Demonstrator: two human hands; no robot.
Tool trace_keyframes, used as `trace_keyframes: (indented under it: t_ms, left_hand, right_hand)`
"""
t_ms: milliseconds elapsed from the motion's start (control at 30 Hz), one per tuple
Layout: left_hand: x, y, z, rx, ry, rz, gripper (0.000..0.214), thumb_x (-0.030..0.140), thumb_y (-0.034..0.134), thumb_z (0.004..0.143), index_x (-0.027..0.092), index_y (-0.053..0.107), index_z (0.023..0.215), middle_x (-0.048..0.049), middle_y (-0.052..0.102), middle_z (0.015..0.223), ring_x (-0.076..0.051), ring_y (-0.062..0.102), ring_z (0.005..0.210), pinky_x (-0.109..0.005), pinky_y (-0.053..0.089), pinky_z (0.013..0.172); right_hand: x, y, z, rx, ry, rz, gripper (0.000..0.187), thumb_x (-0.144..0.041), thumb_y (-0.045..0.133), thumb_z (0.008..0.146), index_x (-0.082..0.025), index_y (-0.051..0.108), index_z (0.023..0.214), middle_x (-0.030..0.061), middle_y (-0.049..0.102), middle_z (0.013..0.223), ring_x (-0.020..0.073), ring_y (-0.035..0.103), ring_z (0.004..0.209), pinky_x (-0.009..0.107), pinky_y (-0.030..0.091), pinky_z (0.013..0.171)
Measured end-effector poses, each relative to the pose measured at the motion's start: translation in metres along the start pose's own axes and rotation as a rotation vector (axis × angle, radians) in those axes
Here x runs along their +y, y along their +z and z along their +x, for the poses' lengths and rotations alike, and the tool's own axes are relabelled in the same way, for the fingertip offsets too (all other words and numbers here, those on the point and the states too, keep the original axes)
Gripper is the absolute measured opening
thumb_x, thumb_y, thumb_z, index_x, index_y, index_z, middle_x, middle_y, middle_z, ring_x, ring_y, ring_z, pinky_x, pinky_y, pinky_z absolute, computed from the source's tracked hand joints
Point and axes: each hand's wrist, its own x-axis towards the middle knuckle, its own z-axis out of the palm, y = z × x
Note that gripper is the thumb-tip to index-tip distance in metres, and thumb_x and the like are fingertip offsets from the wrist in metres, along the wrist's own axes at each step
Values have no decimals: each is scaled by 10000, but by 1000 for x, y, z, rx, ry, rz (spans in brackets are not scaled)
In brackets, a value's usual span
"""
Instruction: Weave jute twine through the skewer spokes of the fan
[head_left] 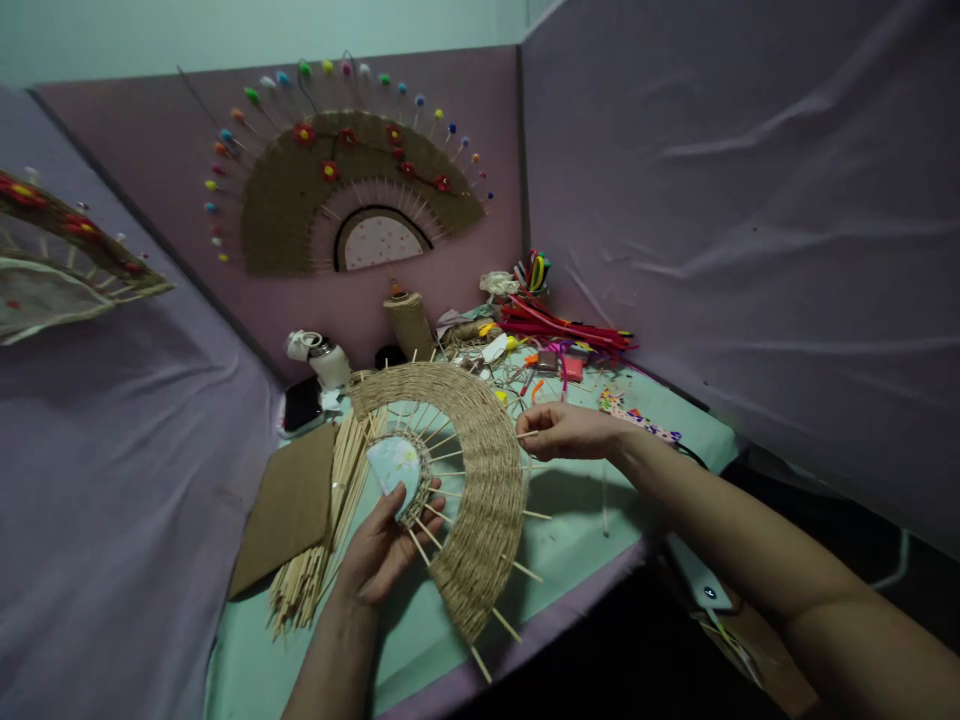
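Note:
A half-round fan of woven jute twine (480,470) with thin wooden sticks poking out of its rim hangs over the green table (592,520). My left hand (386,545) grips it at the pale blue centre piece (395,462), thumb on top. My right hand (566,430) is closed in a pinch at the fan's right rim, on the tip of one stick or the twine there; which one I cannot make out.
A bundle of loose sticks (330,520) and a brown cardboard piece (289,505) lie left of the fan. A twine spool (409,322), a glue bottle (324,358), a phone (301,403) and coloured pipe cleaners (559,320) crowd the back. A finished fan (352,175) hangs on the wall.

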Motion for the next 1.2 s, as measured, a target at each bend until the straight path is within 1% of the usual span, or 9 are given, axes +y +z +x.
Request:
trace_keyframes:
  t_ms: [100, 167, 333, 400, 600, 733, 833, 967, 1200]
  left_hand:
    - [1, 0, -2, 6, -49, 12, 287, 161, 457, 880, 57, 504, 1143, -169, 682, 970, -218, 689, 721, -290, 587, 568]
    - [2, 1, -3, 10, -63, 25, 263, 162, 446, 884, 47, 518, 1109, -175, 683, 958, -212, 688, 697, -284, 585, 551]
    - [2, 0, -4, 27, 7, 73, 212, 155, 482, 863, 53, 565, 1030, -168, 681, 963, -207, 687, 708, -279, 587, 565]
    - [2, 0, -4, 27, 32, 82, 209, 159, 494, 858, 68, 571, 1030, -159, 679, 978, -208, 686, 733, -278, 586, 580]
    - [2, 2, -6, 87, 77, 143, 177, 138, 517, 840, 110, 557, 1010, -130, 692, 892, -204, 687, 699, -259, 573, 536]
    - [3, 4, -8, 104, 77, 197, 199, 135, 524, 837, 108, 540, 1033, -130, 693, 888, -193, 684, 661, -241, 564, 503]
    - [4, 3, -9, 121, 77, 249, 216, 145, 530, 837, 101, 532, 1048, -130, 693, 889, -173, 676, 614, -207, 541, 456]
    - [7, 3, -11, 138, 70, 259, 202, 151, 512, 849, 87, 530, 1039, -112, 696, 835, -144, 655, 542, -176, 511, 399]
    - [10, 7, -15, 129, 59, 231, 178, 149, 467, 868, 66, 522, 1016, -105, 691, 766, -136, 634, 498, -172, 502, 367]
  right_hand:
    - [4, 3, -6, -3, -67, -123, 305, -332, 759, 627, -134, 578, 772, -32, 550, 669, 59, 475, 583, 192, 378, 545]
    - [6, 7, -8, 52, -158, -268, 289, -361, 733, 658, -139, 584, 766, -16, 576, 705, 81, 515, 635, 216, 418, 607]
    - [10, 13, -12, 382, -438, -735, 219, -380, 647, 759, -171, 609, 705, 4, 575, 677, 110, 503, 626, 247, 412, 621]
    - [11, 12, -13, 460, -523, -864, 202, -370, 630, 781, -183, 610, 709, 15, 580, 688, 119, 497, 625, 256, 407, 621]
    - [8, 6, -13, 450, -695, -1145, 161, -307, 502, 883, -205, 624, 859, 69, 618, 818, 174, 547, 806, 309, 430, 744]
    - [3, 7, -16, 456, -675, -1226, 168, -344, 539, 860, -202, 628, 854, 68, 626, 794, 180, 549, 776, 312, 422, 722]
    - [-3, 7, -20, 451, -632, -1214, 173, -351, 551, 853, -197, 625, 832, 54, 619, 756, 161, 540, 708, 293, 409, 681]
    - [-7, 4, -21, 412, -601, -1109, 159, -311, 534, 865, -186, 627, 832, 50, 620, 786, 142, 543, 723, 274, 414, 686]
    - [9, 6, -10, 476, -358, -814, 212, -336, 607, 792, -149, 631, 695, 26, 612, 695, 122, 533, 644, 252, 423, 625]
